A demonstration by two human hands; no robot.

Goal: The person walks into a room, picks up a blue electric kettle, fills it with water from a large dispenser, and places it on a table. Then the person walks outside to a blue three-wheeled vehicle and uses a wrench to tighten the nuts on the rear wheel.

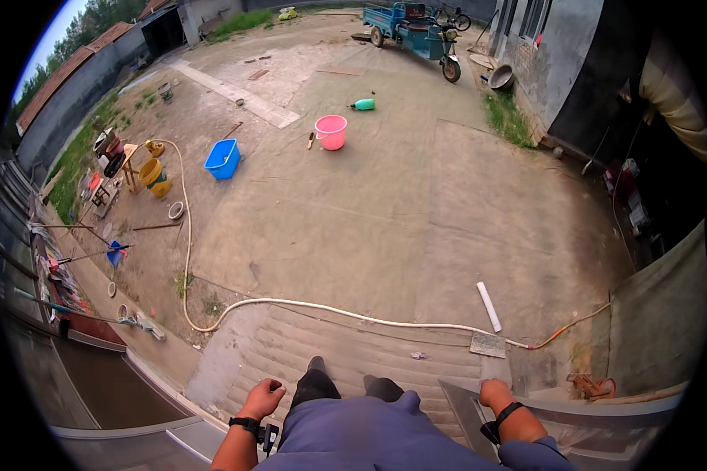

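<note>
My left hand [265,397] hangs beside my left leg with its fingers loosely bent and nothing in them. At my right side, my right hand [495,392] is closed at a grey metal door [465,408]; its fingertips are hidden, and it seems to grip the door's edge. Ahead on the yard floor stand a pink bucket [331,135] and a blue basin [223,160]. Next to the bucket lies a brush with a wooden back [310,141]. A green bottle [364,104] lies on its side farther off.
A pale hose [353,316] snakes across the ground before my feet. By its right part lie a white tube [489,306] and a flat slab [489,345]. A yellow bucket [155,179] stands at left. A blue cargo tricycle [412,31] is parked far back.
</note>
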